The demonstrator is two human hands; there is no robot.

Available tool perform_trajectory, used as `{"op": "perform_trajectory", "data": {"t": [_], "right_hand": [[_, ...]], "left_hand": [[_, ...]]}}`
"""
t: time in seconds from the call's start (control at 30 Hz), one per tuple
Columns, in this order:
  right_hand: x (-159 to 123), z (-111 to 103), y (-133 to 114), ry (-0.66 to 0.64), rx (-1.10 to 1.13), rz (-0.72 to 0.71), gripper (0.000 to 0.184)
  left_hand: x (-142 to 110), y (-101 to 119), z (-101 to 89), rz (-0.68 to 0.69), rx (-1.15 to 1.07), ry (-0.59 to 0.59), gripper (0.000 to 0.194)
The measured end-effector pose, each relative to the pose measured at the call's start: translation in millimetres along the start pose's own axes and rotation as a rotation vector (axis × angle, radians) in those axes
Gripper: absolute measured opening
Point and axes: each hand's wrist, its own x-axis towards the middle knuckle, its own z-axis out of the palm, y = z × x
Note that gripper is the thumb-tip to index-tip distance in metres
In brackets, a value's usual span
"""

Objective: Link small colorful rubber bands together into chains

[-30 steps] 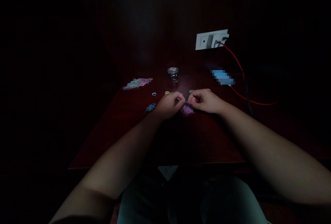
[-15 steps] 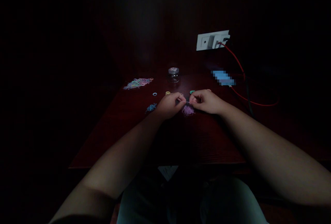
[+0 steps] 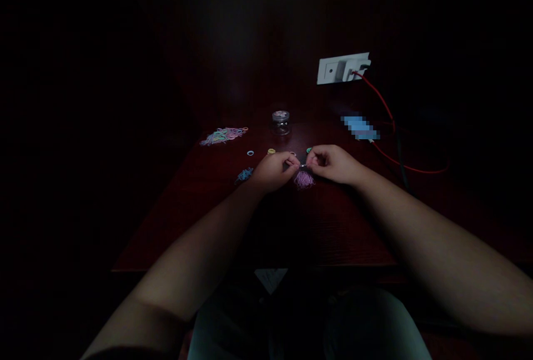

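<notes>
Over the dark red table, my left hand [image 3: 272, 172] and my right hand [image 3: 333, 163] face each other, each closed in a pinch. A small pale rubber band [image 3: 303, 166] spans the short gap between their fingertips. Just below it lies a pile of purple rubber bands [image 3: 304, 180]. Left of my left hand sits a smaller pile of blue rubber bands [image 3: 245, 174]. Behind the hands are a single light-blue band [image 3: 250, 153], some yellow bands [image 3: 271, 151] and some green bands [image 3: 309, 150], the last partly hidden by my right hand.
A mixed heap of coloured bands [image 3: 224, 136] lies at the back left. A clear lidded jar [image 3: 281, 122] stands at the back middle. On the right, a phone [image 3: 360, 127] is joined by a red cable [image 3: 381, 95] to a wall socket [image 3: 332, 70].
Both hands keep almost the same place and pinch. The band between the fingertips looks drawn a little differently. The whole view has shifted very slightly.
</notes>
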Motion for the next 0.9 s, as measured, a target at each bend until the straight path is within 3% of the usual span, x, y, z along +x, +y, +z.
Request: {"op": "perform_trajectory", "data": {"t": [0.9], "right_hand": [[-0.2, -2.7, -4.6, 0.032, -0.117, -0.055, 0.012]], "left_hand": [[1.5, 4.9, -4.0, 0.014, 0.103, -0.035, 0.012]]}}
